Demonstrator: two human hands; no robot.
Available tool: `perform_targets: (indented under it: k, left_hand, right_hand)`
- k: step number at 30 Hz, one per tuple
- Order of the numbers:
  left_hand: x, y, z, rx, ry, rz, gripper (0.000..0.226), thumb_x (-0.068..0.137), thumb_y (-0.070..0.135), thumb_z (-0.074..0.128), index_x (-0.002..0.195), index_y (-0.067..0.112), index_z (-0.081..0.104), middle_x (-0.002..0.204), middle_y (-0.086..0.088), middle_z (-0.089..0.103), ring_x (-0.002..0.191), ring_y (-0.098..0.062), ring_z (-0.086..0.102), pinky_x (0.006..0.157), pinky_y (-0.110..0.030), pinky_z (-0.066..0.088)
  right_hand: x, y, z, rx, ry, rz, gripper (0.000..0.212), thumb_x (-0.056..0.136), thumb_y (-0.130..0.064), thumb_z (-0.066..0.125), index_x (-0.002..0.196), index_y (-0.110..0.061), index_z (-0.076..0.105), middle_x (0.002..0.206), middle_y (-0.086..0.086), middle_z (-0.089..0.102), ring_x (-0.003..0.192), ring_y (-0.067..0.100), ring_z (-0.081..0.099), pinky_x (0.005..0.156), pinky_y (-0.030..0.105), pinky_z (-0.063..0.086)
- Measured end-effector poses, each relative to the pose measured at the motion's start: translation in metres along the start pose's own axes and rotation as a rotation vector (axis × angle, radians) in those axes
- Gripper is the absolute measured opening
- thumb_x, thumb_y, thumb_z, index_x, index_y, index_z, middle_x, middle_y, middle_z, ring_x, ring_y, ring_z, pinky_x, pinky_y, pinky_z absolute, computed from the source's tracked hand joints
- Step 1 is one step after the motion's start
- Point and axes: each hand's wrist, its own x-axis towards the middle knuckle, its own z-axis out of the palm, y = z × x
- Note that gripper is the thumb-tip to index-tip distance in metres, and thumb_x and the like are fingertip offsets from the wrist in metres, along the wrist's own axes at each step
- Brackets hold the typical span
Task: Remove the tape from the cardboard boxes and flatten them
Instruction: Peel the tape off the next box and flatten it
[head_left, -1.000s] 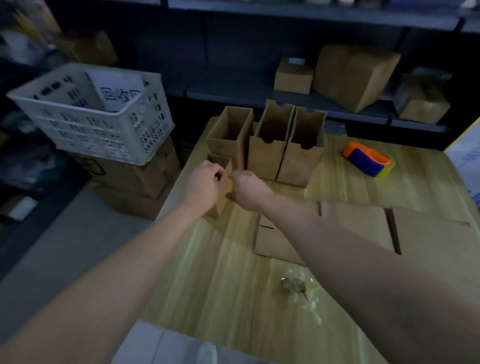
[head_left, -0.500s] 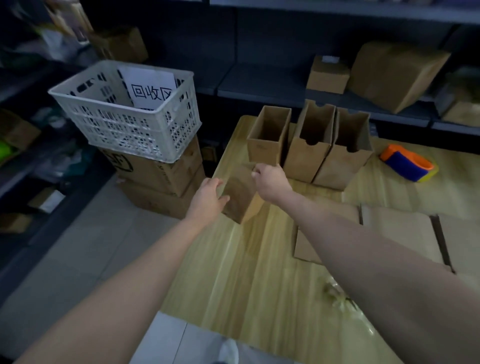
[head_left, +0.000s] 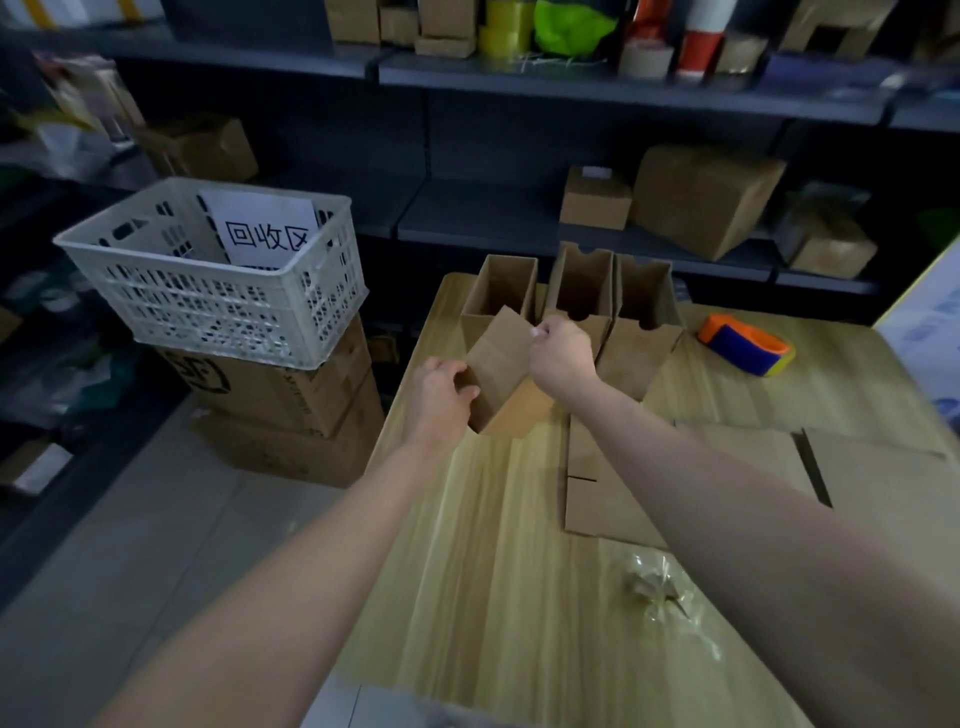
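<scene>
At the far left a white basket (head_left: 218, 280) with a paper sign inside stands on stacked brown cartons (head_left: 291, 400), on the floor beside the counter (head_left: 493, 571). Over the left back part of the counter the left hand (head_left: 441, 400) grips the lower left edge of a small cardboard box (head_left: 506, 369), with the fingers curled round it. The box is tilted. I cannot tell if its bottom touches the counter. The right hand (head_left: 563, 358) pinches the upper right corner of the same box. Just behind stand three open boxes (head_left: 582, 291), side by side and upright. Nearer, to the right of the arms, flat cardboard pieces (head_left: 613, 499) lie on the counter, and a crumpled clear tape wad (head_left: 660, 592) lies in front of them. An orange and blue tape dispenser (head_left: 745, 351) rests at the back right.
</scene>
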Motion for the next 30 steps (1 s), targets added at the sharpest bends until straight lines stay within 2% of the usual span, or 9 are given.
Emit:
perform_targets:
  k: [3, 6, 9, 12, 17, 21, 23, 27, 30]
  left_hand:
    - [-0.003, 0.005, 0.002, 0.011, 0.019, 0.033, 0.031, 0.093, 0.019, 0.057, 0.122, 0.007, 0.059, 0.117, -0.006, 0.052, 0.11, -0.02, 0.05, 0.092, -0.024, 0.039]
    - [-0.003, 0.007, 0.002, -0.011, 0.008, 0.026, 0.033, 0.094, 0.02, 0.055, 0.126, 0.009, 0.056, 0.122, -0.006, 0.05, 0.111, -0.019, 0.052, 0.095, -0.028, 0.043]
    - [-0.004, 0.006, 0.003, -0.011, -0.036, 0.002, 0.035, 0.094, 0.018, 0.055, 0.129, 0.01, 0.054, 0.121, -0.006, 0.053, 0.111, -0.02, 0.053, 0.097, -0.032, 0.045]
    - [-0.005, 0.004, 0.006, -0.005, -0.09, -0.002, 0.028, 0.094, 0.018, 0.056, 0.121, 0.011, 0.059, 0.112, -0.005, 0.061, 0.1, -0.018, 0.057, 0.085, -0.029, 0.046]
    - [-0.008, 0.005, 0.016, 0.019, -0.109, 0.009, 0.017, 0.094, 0.018, 0.054, 0.106, 0.012, 0.065, 0.098, -0.001, 0.064, 0.085, -0.015, 0.057, 0.07, -0.027, 0.042]
    - [-0.014, 0.006, 0.026, 0.053, -0.147, 0.031, 0.014, 0.094, 0.017, 0.053, 0.101, 0.011, 0.065, 0.101, -0.003, 0.063, 0.092, -0.021, 0.059, 0.079, -0.036, 0.049]
    - [-0.018, 0.011, 0.028, 0.034, -0.134, 0.074, 0.014, 0.094, 0.015, 0.053, 0.105, 0.011, 0.062, 0.106, -0.002, 0.059, 0.094, -0.02, 0.058, 0.082, -0.035, 0.049]
    - [-0.029, 0.03, 0.032, -0.081, -0.221, 0.13, 0.034, 0.092, 0.024, 0.059, 0.123, 0.011, 0.058, 0.112, 0.006, 0.048, 0.098, -0.012, 0.053, 0.089, -0.024, 0.044]
    - [-0.037, 0.042, 0.037, -0.05, -0.258, 0.127, 0.043, 0.087, 0.032, 0.066, 0.124, 0.012, 0.06, 0.114, 0.003, 0.051, 0.104, -0.014, 0.052, 0.094, -0.029, 0.044]
  right_hand:
    - [-0.006, 0.002, -0.009, 0.041, 0.063, 0.05, 0.024, 0.099, -0.015, 0.047, 0.117, -0.004, 0.057, 0.107, 0.011, 0.061, 0.099, 0.021, 0.06, 0.082, 0.028, 0.05]
    - [-0.01, 0.002, -0.013, 0.037, 0.113, 0.08, 0.024, 0.099, -0.014, 0.048, 0.118, -0.003, 0.057, 0.109, 0.012, 0.061, 0.101, 0.023, 0.061, 0.087, 0.032, 0.052]
    - [-0.012, 0.002, -0.016, 0.016, 0.161, 0.11, 0.026, 0.099, -0.014, 0.047, 0.121, -0.003, 0.055, 0.11, 0.012, 0.061, 0.102, 0.024, 0.061, 0.085, 0.032, 0.052]
    - [-0.017, 0.007, -0.021, 0.042, 0.212, 0.134, 0.024, 0.098, -0.014, 0.049, 0.119, -0.006, 0.057, 0.106, 0.01, 0.061, 0.098, 0.02, 0.06, 0.076, 0.026, 0.048]
    - [-0.028, 0.023, -0.025, 0.08, 0.252, 0.247, 0.028, 0.101, -0.015, 0.043, 0.123, -0.002, 0.054, 0.113, 0.014, 0.06, 0.105, 0.026, 0.059, 0.079, 0.028, 0.047]
    - [-0.036, 0.032, -0.029, 0.084, 0.289, 0.309, 0.029, 0.101, -0.015, 0.042, 0.125, -0.002, 0.053, 0.114, 0.015, 0.06, 0.106, 0.027, 0.06, 0.077, 0.029, 0.047]
    - [-0.039, 0.035, -0.034, 0.085, 0.293, 0.32, 0.029, 0.101, -0.015, 0.042, 0.125, -0.002, 0.053, 0.114, 0.016, 0.061, 0.106, 0.027, 0.06, 0.081, 0.031, 0.049]
    - [-0.042, 0.04, -0.049, 0.05, 0.279, 0.299, 0.029, 0.101, -0.015, 0.042, 0.123, -0.002, 0.054, 0.112, 0.016, 0.061, 0.103, 0.026, 0.061, 0.076, 0.028, 0.048]
    - [-0.045, 0.046, -0.063, 0.044, 0.248, 0.292, 0.029, 0.1, -0.016, 0.042, 0.122, -0.001, 0.054, 0.112, 0.016, 0.061, 0.101, 0.026, 0.061, 0.076, 0.029, 0.05]
